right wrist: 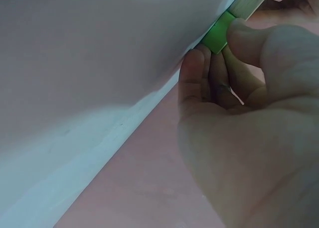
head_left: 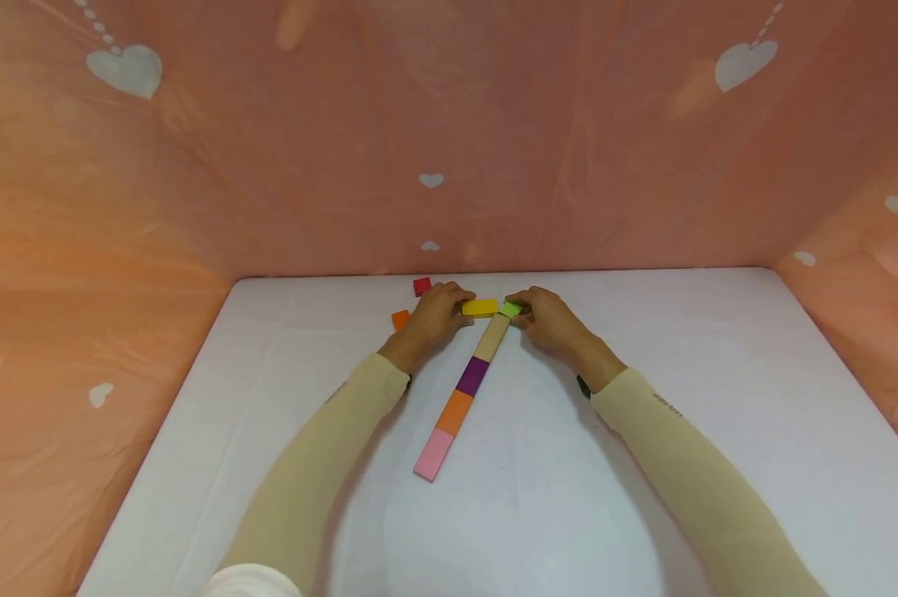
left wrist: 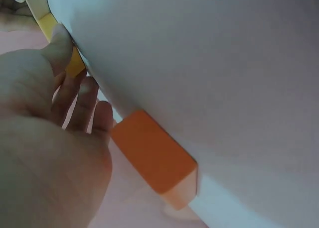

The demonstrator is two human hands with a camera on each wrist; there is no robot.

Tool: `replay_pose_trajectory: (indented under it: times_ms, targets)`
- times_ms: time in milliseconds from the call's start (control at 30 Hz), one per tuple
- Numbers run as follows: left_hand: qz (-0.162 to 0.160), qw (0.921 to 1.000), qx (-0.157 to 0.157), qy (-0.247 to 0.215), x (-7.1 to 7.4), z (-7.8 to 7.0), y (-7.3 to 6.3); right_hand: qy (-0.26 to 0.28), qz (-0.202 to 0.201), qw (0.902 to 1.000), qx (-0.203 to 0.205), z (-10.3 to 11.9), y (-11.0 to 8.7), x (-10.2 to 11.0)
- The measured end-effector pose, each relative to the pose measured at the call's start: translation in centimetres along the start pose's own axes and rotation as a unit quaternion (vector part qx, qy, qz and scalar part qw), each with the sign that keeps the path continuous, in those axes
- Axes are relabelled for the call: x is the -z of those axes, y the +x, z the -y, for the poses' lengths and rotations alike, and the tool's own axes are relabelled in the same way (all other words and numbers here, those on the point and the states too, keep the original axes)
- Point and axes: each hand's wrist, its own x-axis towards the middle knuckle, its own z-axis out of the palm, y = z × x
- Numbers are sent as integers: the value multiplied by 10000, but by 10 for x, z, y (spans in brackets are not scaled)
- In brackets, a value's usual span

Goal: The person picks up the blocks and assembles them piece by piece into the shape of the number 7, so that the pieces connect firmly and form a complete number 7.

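My left hand (head_left: 435,315) pinches a yellow block (head_left: 480,308) between thumb and fingers, near the table's far edge. From the other side my right hand (head_left: 551,322) pinches a light green block (head_left: 512,309), also seen in the right wrist view as a green block (right wrist: 218,35). The two blocks lie close together at the top end of a slanting row. That row runs toward me: a tan block (head_left: 492,337), a purple block (head_left: 473,377), an orange block (head_left: 454,414) and a pink block (head_left: 434,455), set end to end.
Beside the left hand lies another orange block (left wrist: 155,152), partly covered by the hand in the head view. A red block (head_left: 422,286) sits behind it near the far edge. The white table (head_left: 284,348) meets a pinkish-orange cloth backdrop (head_left: 493,166) with hearts.
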Motion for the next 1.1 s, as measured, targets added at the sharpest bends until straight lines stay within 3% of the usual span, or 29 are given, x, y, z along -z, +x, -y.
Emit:
replay_pose_trajectory:
  times_ms: [167, 333, 700, 833, 1100]
  targets:
    - [-95, 9991, -267, 320, 5, 4, -6, -23, -28, 10000, 19, 0, 0, -2]
    - [-243, 9980, -314, 494, 14, 18, -24, 52, 0, 10000, 30, 0, 0, -2]
    - [-566, 9977, -62, 372, 43, 56, -71, 102, -51, 9999, 91, 1, -1, 0]
    - [-711, 9970, 175, 233, 41, 60, -77, 101, -56, 9999, 88, 0, 2, 0]
    - [-656, 9964, 502, 167, 35, 56, -81, 238, -62, 9997, 56, -3, 4, 2]
